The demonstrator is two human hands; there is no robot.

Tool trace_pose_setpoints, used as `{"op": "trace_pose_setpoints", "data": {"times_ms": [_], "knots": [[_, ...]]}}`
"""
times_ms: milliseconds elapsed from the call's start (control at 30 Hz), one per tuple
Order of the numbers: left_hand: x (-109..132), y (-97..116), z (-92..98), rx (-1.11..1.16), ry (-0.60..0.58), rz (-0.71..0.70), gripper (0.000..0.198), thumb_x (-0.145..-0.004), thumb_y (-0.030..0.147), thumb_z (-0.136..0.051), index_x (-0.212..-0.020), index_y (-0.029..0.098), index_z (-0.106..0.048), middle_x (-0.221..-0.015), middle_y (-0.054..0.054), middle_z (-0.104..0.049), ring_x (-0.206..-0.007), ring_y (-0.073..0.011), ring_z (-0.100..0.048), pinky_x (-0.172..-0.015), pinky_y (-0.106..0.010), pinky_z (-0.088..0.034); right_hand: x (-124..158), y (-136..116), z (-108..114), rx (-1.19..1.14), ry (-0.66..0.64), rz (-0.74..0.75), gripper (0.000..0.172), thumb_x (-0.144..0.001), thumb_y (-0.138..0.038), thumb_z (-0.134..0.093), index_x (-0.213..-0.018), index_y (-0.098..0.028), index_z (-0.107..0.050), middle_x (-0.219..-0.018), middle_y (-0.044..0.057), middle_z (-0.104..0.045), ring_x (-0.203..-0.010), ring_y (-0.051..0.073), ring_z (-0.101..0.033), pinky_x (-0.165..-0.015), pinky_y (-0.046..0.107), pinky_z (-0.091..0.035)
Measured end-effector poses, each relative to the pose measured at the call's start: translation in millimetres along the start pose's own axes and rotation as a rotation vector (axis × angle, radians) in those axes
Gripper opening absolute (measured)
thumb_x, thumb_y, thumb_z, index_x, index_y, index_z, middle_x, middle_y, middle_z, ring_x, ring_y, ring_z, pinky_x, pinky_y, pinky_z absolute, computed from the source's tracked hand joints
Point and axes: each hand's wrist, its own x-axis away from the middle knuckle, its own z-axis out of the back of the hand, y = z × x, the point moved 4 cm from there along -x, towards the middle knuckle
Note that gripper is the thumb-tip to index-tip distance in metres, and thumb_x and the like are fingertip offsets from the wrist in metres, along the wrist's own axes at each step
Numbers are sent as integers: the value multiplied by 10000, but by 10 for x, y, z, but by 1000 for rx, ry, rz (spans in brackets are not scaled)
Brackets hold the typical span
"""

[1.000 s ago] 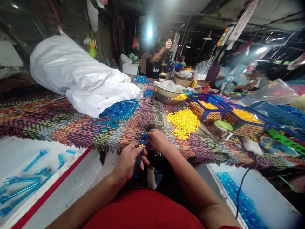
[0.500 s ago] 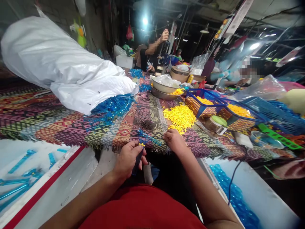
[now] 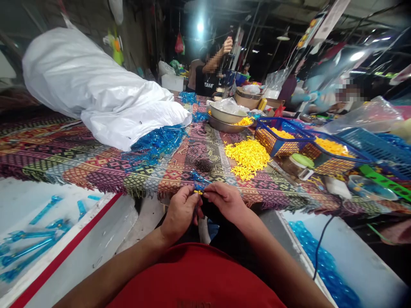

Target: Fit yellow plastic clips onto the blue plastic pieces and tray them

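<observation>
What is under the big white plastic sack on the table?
Patterned woven cloth and blue plastic pieces show at the edge of the sack; what lies beneath is hidden.

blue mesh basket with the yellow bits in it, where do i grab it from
Probably best by the top rim at its left end, coming down from above. The rim is a continuous edge around the mesh, the second basket crowds the right end of the blue-rimmed mesh basket, and the loose yellow pile lies just in front, so a low approach could disturb it.
</observation>
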Motion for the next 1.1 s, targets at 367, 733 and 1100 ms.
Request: {"op": "trace_pose_setpoints", "data": {"times_ms": [367,733,1100], "knots": [[18,87,142,-259,28,-254,147,-796,275,-546,-878,185,-628,-575,6,-565,-460,-91,-476,-457,-193,-362,-22,106,-97,-486,-60,-287,208,-754,-372,-635,-698,-174,-604,-495,-40,-549,-404,79,-493,-389,186,-382],[-175,-76,527,-21,194,-68,181,-821,338,-482,-771,167,-513,-528,23,-564,-344,-86,-478,-344,-188,-357,-290,940,107,382,66,-328,168,-797,-265,-550,-698,-161,-637,-680,37,-602,-637,151,-554,-586,260,-426],[-80,14,474,368,46,68,223,-750,232,-578,-941,120,-548,-853,-40,-588,-641,-143,-636,-620,-318,-554,-477,441,-382,716,-323,-62,217,-852,-263,-502,-984,-173,-648,-889,97,-648,-891,217,-550,-792,297,-410]]}}
